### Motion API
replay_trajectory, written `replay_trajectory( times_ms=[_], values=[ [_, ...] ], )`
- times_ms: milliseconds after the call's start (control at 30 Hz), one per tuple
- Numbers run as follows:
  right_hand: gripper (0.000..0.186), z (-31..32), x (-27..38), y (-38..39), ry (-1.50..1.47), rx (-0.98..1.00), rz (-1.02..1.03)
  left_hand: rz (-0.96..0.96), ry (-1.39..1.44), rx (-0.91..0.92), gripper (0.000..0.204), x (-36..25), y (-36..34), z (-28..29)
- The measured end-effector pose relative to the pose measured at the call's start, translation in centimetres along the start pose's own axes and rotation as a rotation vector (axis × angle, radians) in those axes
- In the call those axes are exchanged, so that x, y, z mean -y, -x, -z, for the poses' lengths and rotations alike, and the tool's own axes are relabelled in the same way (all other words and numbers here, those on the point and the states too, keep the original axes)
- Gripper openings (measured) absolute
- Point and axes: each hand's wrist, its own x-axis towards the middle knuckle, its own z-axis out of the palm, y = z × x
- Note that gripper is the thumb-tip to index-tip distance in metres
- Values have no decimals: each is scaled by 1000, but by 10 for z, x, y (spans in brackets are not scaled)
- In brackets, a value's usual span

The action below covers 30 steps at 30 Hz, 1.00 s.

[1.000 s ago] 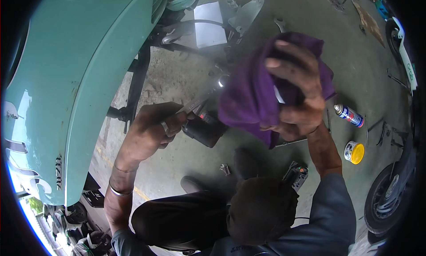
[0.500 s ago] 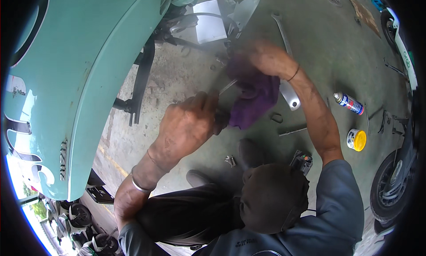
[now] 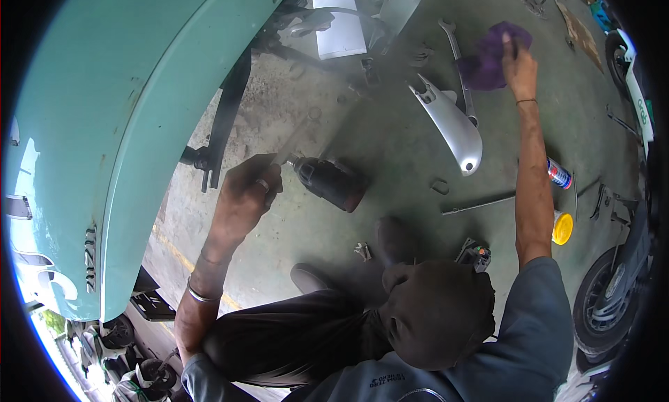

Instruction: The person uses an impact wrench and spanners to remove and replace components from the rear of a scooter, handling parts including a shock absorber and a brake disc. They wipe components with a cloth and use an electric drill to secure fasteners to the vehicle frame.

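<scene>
My left hand (image 3: 245, 193) is closed around a slim light-coloured metal piece (image 3: 291, 142), smeared by motion, so its kind cannot be made out. Just right of that hand, a dark cordless power tool (image 3: 331, 184) lies on the floor. Off to the far right, my right hand (image 3: 519, 71) grips a bunched purple cloth (image 3: 488, 62), which hangs over part of a large combination wrench (image 3: 451, 38). A silver curved cover (image 3: 453, 131) rests beside that wrench.
A mint-green scooter body (image 3: 139, 123) fills the left side. White paper (image 3: 340, 36) and clear plastic pieces lie at the back. Under my right forearm are a spray can (image 3: 559, 173), a yellow-lidded tub (image 3: 562, 228) and a long rod (image 3: 477, 205). A wheel (image 3: 605, 301) stands far right.
My right hand has swung away to the far right with the purple cloth, uncovering the silver cover and the power tool. My left hand has drawn back left with the slim metal piece.
</scene>
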Motion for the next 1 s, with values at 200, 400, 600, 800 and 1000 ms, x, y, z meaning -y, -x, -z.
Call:
replay_trajectory(
  times_ms=[200,400,600,800,1000],
  values=[
    [47,-3,86,143,-445,455,405,-29,-43,129,25,-5,-8,-16],
    [38,12,163,188,-486,516,1059,-79,-34,326,37,-2,-18,-30],
    [23,-41,76,145,-319,542,753,-453,-440,62,47,22,-21,-20],
    [24,-78,-58,78,13,375,232,-558,-830,157,77,28,-13,-21],
    [31,-119,-95,60,133,435,65,-514,-821,151,81,56,-20,-27]
  ],
)
